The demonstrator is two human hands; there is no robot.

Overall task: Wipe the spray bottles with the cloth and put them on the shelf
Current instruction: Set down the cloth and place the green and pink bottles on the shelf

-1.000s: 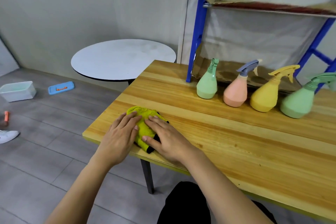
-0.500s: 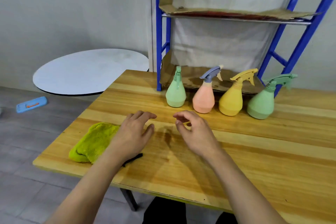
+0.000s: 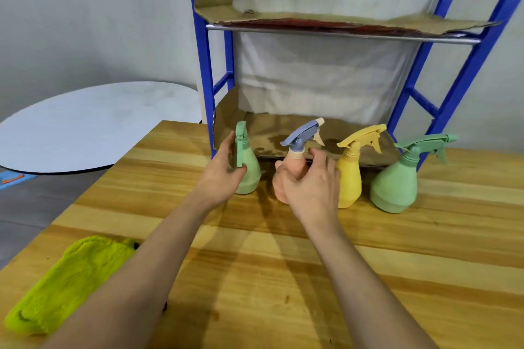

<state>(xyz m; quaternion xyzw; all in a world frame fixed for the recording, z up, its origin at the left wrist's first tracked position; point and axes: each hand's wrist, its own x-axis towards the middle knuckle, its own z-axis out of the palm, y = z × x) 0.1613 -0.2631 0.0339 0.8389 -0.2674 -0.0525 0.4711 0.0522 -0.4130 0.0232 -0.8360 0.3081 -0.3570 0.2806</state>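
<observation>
1. A wooden desk point(image 3: 368, 263) with pale and amber plank stripes and a smooth, glossy finish fills the lower view; its far edge meets a blue metal shelf point(image 3: 204, 71) frame.
2. The shelf's tiers are lined with creased brown cardboard point(image 3: 272, 133), and a wrinkled white sheet point(image 3: 312, 73) hangs behind it. A grey wall stands at the back.
3. Past the desk's left edge sits a round white table point(image 3: 93, 125) with a dark rim, over a grey tiled floor point(image 3: 25, 207).
4. Four matte plastic spray bottles, bulbous at the base and narrow at the neck, stand in a row along the far edge: a light green spray bottle point(image 3: 249, 167), a pink spray bottle with a blue-grey trigger head point(image 3: 302, 136), a yellow spray bottle point(image 3: 351, 176), and a larger green spray bottle point(image 3: 395, 184).
5. The left hand point(image 3: 224, 176) has its fingers curled round the light green spray bottle, thumb on the near side.
6. The right hand point(image 3: 312, 184) closes round the neck of the pink bottle, fingers loosely bent; I cannot tell how firm the grip is.
7. A fluffy lime-green cloth point(image 3: 68, 283) lies flat near the desk's near left corner, beside the left forearm, well apart from the bottles.
</observation>
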